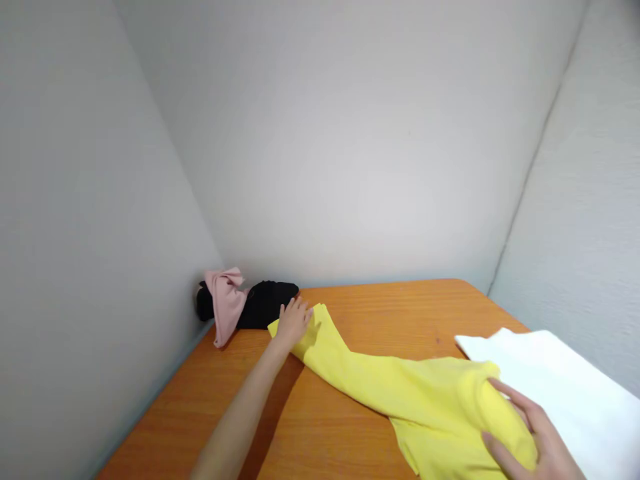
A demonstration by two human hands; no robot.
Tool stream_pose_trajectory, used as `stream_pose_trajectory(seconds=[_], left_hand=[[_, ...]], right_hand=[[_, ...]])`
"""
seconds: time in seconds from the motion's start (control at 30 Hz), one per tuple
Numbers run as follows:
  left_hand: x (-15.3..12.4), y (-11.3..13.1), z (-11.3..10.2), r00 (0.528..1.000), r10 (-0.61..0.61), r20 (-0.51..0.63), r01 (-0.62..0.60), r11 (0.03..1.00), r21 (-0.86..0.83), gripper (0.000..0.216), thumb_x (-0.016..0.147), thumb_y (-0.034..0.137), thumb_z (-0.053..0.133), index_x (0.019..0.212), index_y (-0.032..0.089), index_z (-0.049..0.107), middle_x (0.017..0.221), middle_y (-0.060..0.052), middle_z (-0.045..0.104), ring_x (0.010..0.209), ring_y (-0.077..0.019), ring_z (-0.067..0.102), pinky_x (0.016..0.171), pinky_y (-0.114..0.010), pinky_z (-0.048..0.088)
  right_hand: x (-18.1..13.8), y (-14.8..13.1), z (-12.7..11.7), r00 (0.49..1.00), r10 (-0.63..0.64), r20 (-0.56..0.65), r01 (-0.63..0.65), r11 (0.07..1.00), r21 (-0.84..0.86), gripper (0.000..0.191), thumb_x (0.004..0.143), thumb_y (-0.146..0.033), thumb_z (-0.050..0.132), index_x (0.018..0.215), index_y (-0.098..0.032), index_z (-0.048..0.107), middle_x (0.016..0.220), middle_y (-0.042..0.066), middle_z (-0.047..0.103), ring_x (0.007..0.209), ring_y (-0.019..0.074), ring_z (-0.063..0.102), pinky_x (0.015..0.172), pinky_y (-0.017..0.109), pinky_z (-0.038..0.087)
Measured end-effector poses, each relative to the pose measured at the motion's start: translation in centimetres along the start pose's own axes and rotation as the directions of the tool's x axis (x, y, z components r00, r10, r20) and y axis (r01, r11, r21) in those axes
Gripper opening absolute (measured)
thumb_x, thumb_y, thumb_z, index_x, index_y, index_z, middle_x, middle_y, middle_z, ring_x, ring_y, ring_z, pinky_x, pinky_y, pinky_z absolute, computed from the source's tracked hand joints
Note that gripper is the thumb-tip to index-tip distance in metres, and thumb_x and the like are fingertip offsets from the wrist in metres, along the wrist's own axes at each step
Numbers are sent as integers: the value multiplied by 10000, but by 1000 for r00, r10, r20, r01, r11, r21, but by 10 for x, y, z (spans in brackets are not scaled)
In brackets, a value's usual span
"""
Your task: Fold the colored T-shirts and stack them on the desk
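Observation:
A yellow cloth [395, 387] lies stretched across the orange wooden table [400, 307]. My left hand [293, 322] reaches far forward and rests on the cloth's far end, fingers laid flat on it. My right hand [530, 437] is near the bottom right, its fingers curled round a bunched fold of the same cloth. Just beyond my left hand lie a black cloth [265, 303] and a pink cloth [226, 303] draped over it, in the corner.
A white cloth [565, 387] lies on the table's right side, partly under the yellow one. Grey walls close the table in on the left, the back and the right.

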State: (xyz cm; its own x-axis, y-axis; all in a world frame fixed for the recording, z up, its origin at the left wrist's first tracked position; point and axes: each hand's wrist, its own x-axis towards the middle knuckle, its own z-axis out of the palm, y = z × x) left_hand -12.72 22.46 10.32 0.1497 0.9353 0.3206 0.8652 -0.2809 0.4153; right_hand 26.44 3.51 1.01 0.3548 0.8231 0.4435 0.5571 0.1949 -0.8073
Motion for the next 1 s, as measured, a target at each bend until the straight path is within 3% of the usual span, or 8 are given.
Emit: stream_pose_trajectory(seconds=[0.17, 0.27, 0.33, 0.53, 0.63, 0.77, 0.9, 1.0], left_hand=[[-76, 92, 11, 916, 345, 204, -226, 865, -448, 581, 1017, 508, 150, 1098, 208, 640, 1050, -69, 700, 960, -191, 659, 870, -299, 511], [-118, 111, 23, 906, 361, 220, -37, 585, -810, 503, 931, 604, 448, 1191, 197, 591, 1137, -92, 674, 1021, -229, 646, 894, -327, 509], [-132, 108, 29, 947, 227, 226, 109, 434, -894, 563, 806, 593, 663, 1200, 199, 586, 1247, -114, 633, 1141, -283, 597, 966, -375, 481], [-156, 82, 18, 930, -28, 367, 365, 194, -910, 660, 716, 524, 771, 1245, 207, 536, 1207, -136, 648, 1046, -291, 658, 901, -396, 520], [-169, 74, 2, 938, -10, 348, 337, 274, -901, 668, 657, 409, 816, 1221, 224, 510, 1100, -91, 670, 903, -239, 681, 792, -334, 536], [-174, 63, -44, 991, -14, 131, 110, 638, -762, 340, 704, 294, 692, 1022, 215, 601, 932, -20, 676, 802, -180, 640, 692, -252, 495], [-189, 67, -137, 962, 36, -271, -150, 897, -415, 204, 756, 302, 610, 930, 227, 687, 888, -1, 700, 797, -184, 629, 711, -262, 486], [-202, 73, -203, 787, 73, -612, -233, 955, -186, 210, 783, 368, 629, 943, 244, 687, 858, 31, 692, 706, -149, 594, 664, -258, 477]], right_hand=[[-17, -93, 24, 955, -288, 64, 291, 956, -34, 559, 902, -385, 529, 1415, -237, 361, 1388, 105, 484, 1282, 271, 478, 1107, 423, 386], [-34, -123, 42, 787, -458, 413, 470, 879, 80, 624, 932, -292, 503, 1492, -241, 234, 1453, 111, 434, 1317, 236, 451, 1077, 379, 434], [-41, -126, 48, 736, -518, 436, 527, 842, 111, 588, 955, -265, 468, 1493, -262, 229, 1472, 98, 417, 1339, 223, 425, 1082, 388, 430], [-32, -69, 36, 925, -371, -84, 334, 898, -285, 592, 873, -417, 541, 1394, -174, 399, 1437, 161, 434, 1365, 373, 333, 1099, 620, 277], [-17, -41, 17, 978, -150, 144, 178, 961, -213, 509, 773, -550, 584, 1128, -186, 575, 1122, 137, 647, 1097, 379, 573, 919, 545, 467], [6, -63, -34, 919, -72, 387, 75, 997, 9, 328, 811, -552, 544, 844, -228, 581, 762, 23, 655, 715, 223, 623, 656, 321, 502], [24, -145, -103, 957, -175, 233, 159, 984, 87, 427, 756, -624, 626, 903, -224, 631, 824, 37, 686, 723, 194, 620, 634, 298, 467], [45, -191, -130, 973, -229, -35, 226, 972, -56, 588, 737, -754, 587, 869, -187, 671, 894, 82, 707, 733, 179, 627, 615, 320, 443]])
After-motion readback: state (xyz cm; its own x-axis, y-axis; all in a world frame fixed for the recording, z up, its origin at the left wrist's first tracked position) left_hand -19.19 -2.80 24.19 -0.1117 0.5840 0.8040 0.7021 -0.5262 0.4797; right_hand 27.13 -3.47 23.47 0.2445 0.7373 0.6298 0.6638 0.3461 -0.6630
